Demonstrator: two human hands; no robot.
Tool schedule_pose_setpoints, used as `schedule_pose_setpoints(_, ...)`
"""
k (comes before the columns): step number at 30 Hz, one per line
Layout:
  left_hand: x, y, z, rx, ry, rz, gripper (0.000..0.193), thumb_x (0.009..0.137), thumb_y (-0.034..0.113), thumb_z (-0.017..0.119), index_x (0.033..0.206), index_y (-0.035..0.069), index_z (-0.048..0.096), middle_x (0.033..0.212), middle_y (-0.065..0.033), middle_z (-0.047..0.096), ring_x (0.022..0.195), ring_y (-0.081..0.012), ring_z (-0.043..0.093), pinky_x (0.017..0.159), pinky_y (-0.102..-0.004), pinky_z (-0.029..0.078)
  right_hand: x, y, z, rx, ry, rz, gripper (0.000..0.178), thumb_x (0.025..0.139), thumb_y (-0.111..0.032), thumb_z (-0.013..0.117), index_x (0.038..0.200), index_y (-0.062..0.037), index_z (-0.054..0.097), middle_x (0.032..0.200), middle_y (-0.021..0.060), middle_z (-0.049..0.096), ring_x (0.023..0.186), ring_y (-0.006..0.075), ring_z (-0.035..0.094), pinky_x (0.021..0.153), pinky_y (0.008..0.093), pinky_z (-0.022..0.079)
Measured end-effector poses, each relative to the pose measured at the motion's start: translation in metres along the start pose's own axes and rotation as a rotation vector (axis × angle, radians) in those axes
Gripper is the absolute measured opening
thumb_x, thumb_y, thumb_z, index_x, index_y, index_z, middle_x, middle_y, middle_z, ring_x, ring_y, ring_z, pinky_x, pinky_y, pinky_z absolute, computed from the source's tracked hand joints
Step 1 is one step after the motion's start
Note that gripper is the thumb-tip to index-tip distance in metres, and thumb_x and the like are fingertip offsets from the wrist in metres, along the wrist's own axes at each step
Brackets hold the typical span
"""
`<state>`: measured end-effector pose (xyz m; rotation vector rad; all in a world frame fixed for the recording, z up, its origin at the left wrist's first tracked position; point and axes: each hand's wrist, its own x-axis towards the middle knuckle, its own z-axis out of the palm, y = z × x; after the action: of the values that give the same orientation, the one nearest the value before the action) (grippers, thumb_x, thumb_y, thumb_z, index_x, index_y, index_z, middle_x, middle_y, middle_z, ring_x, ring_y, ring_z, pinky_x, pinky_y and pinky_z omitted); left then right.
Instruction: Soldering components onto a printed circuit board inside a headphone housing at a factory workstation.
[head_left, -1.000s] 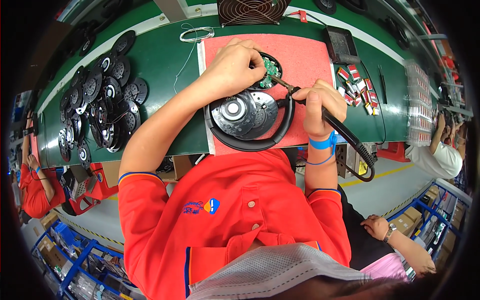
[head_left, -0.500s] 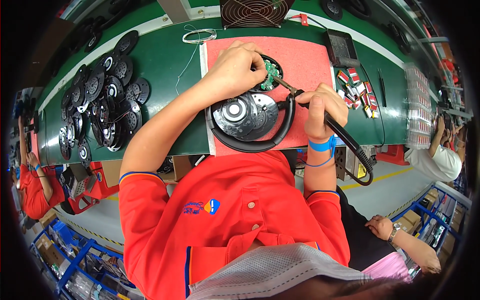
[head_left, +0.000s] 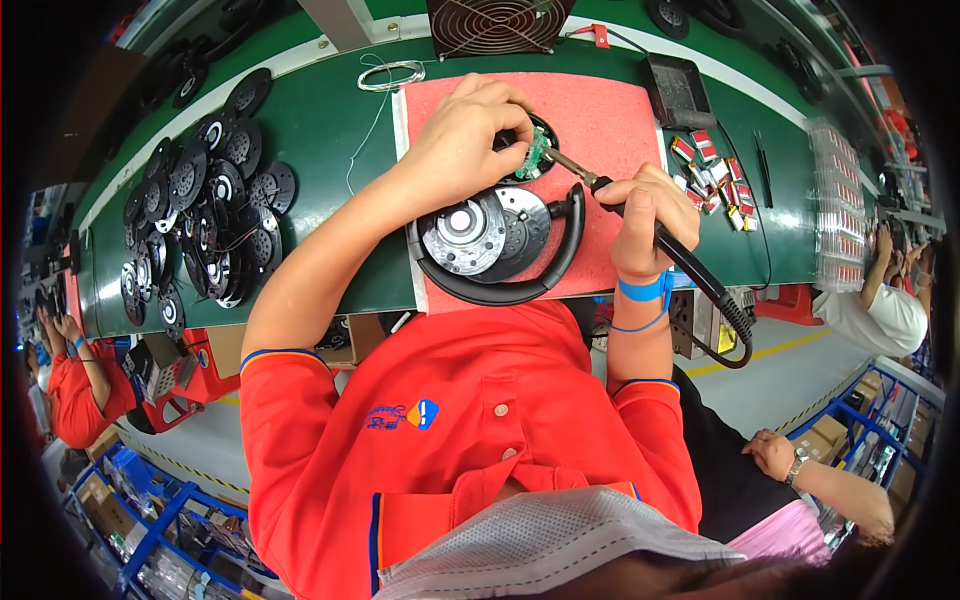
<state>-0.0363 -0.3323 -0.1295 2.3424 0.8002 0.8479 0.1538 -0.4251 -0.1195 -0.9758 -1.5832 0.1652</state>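
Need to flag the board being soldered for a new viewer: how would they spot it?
Find the pink mat on the green bench. At its upper middle, under the left hand, sits a small green circuit board. Alone there, it meets the soldering iron tip.

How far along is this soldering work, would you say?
Mid-job, it seems. The left hand steadies a small green circuit board in a round black part, while the right hand holds a soldering iron with its tip at the board. A metal disc assembly lies on the red mat. A heap of black discs sits to the left; whether finished or waiting, I cannot tell.
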Motion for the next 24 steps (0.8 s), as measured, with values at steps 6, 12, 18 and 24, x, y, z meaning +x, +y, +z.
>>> schedule_pose_setpoints(6, 0.000, 0.002, -0.007, 0.157, -0.030, 0.139, 0.007, 0.072, 0.005, 0.067, 0.076, 0.002, 0.063, 0.107, -0.0069, 0.060, 0.107, -0.0278, 0.049, 0.090, -0.0378, 0.041, 0.002, -0.002, -0.001, -0.008, -0.043, 0.003, 0.029, 0.085, -0.012, 0.050, 0.063, 0.0034, 0.060, 0.055, 0.0091, 0.057, 0.045, 0.0147, 0.043, 0.043, 0.0283, 0.030)
schedule_pose_setpoints(12, 0.001, 0.008, -0.008, 0.270, -0.023, 0.192, 0.007, 0.070, 0.007, 0.068, 0.074, 0.003, 0.063, 0.106, -0.0032, 0.060, 0.109, -0.0253, 0.050, 0.090, -0.0390, 0.037, 0.003, -0.002, 0.000, -0.004, -0.100, -0.027, 0.028, 0.086, -0.009, 0.050, 0.062, 0.0027, 0.060, 0.057, 0.0088, 0.060, 0.045, 0.0158, 0.044, 0.043, 0.0295, 0.031)
schedule_pose_setpoints(18, -0.001, 0.010, -0.005, 0.318, -0.001, 0.214, 0.005, 0.071, 0.008, 0.065, 0.071, 0.003, 0.066, 0.101, -0.0026, 0.060, 0.109, -0.0226, 0.049, 0.093, -0.0434, 0.034, 0.002, -0.002, 0.002, -0.002, -0.124, -0.037, 0.028, 0.086, -0.009, 0.050, 0.063, 0.0025, 0.061, 0.057, 0.0091, 0.060, 0.044, 0.0168, 0.044, 0.043, 0.0299, 0.032)
schedule_pose_setpoints(24, -0.001, 0.014, -0.003, 0.362, 0.008, 0.220, 0.005, 0.071, 0.008, 0.066, 0.070, 0.003, 0.065, 0.102, -0.0025, 0.061, 0.111, -0.0238, 0.050, 0.094, -0.0434, 0.034, 0.002, -0.001, 0.002, -0.001, -0.133, -0.032, 0.027, 0.086, -0.008, 0.050, 0.064, 0.0024, 0.061, 0.058, 0.0088, 0.060, 0.044, 0.0169, 0.044, 0.043, 0.0299, 0.033)
